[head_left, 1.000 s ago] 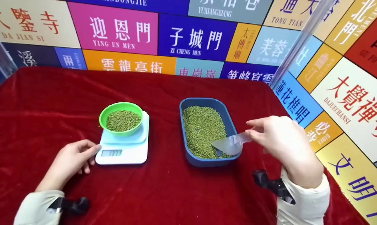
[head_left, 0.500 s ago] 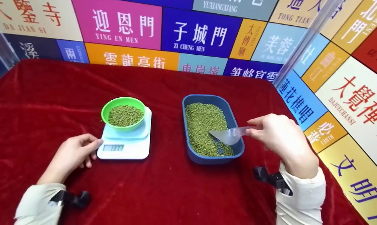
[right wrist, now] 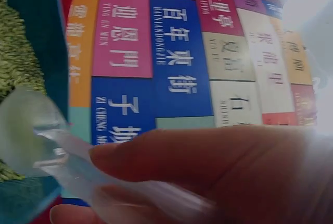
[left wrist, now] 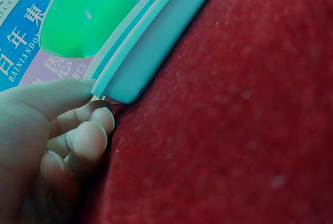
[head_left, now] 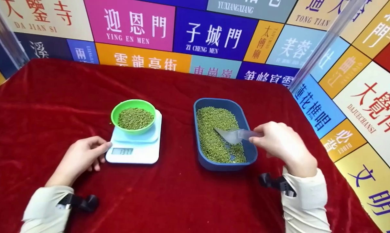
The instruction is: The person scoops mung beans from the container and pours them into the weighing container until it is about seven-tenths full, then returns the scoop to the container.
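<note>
A white kitchen scale (head_left: 146,156) lies on the left, its display lit with digits. On it sits a green bowl (head_left: 133,131) partly filled with green beans (head_left: 135,118). My left hand (head_left: 83,158) holds the scale's near left corner, thumb on the edge and the other fingers curled below, as the left wrist view shows. My right hand (head_left: 283,142) grips the handle of a translucent plastic scoop (head_left: 231,136). The scoop's blade rests in the green beans (head_left: 214,121) inside a blue tub (head_left: 225,167). Part of the handle is hidden by my fingers.
Dark red velvet cloth (head_left: 169,194) covers the table. Behind and to the right rise panels (head_left: 143,29) with Chinese lettering. Clear upright posts (head_left: 324,45) stand at the back corners. A black wrist mount (head_left: 272,181) sits on my right sleeve.
My right hand has moved the scoop up and left through the beans, leaving a small gap near the tub's front. The left hand stays at the scale; the head view has shifted slightly.
</note>
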`<control>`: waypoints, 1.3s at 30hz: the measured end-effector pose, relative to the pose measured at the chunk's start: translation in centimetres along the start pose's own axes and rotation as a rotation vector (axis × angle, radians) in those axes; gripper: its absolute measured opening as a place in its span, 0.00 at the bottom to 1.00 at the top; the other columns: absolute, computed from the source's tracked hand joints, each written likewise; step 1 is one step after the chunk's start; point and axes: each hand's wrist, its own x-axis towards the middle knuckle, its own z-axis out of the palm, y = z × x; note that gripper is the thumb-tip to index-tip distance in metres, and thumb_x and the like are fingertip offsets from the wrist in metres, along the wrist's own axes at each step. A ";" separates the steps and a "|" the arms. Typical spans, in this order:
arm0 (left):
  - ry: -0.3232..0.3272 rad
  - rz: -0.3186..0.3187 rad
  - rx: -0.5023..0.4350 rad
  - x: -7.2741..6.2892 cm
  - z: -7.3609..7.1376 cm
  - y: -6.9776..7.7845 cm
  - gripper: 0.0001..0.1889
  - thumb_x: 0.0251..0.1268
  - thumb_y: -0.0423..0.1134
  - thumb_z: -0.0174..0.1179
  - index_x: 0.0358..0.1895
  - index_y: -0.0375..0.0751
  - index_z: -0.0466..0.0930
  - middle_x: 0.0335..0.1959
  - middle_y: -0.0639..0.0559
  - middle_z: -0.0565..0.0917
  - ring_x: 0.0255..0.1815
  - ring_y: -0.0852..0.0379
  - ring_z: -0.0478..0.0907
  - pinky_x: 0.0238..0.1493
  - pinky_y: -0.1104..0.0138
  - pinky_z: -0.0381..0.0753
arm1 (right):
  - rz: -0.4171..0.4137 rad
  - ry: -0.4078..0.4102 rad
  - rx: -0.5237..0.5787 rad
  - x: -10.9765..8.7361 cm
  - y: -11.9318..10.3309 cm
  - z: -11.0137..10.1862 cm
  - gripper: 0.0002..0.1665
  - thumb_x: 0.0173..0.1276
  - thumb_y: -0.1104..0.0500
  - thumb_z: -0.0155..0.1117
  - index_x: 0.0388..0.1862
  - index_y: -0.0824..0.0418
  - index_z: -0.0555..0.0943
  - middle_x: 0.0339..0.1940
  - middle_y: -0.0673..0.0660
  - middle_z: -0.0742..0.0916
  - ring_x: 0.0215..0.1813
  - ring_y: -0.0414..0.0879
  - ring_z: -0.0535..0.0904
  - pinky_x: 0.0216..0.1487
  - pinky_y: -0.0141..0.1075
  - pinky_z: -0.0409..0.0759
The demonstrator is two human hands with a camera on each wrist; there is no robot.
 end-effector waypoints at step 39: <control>0.000 -0.006 0.019 0.1 -0.1 -0.1 0.22 0.55 0.63 0.52 0.35 0.47 0.75 0.19 0.45 0.78 0.13 0.51 0.76 0.12 0.61 0.75 | -0.068 0.095 -0.017 5.6 -1.2 7.6 0.14 0.61 0.46 0.52 0.31 0.54 0.77 0.25 0.53 0.79 0.29 0.51 0.75 0.29 0.42 0.72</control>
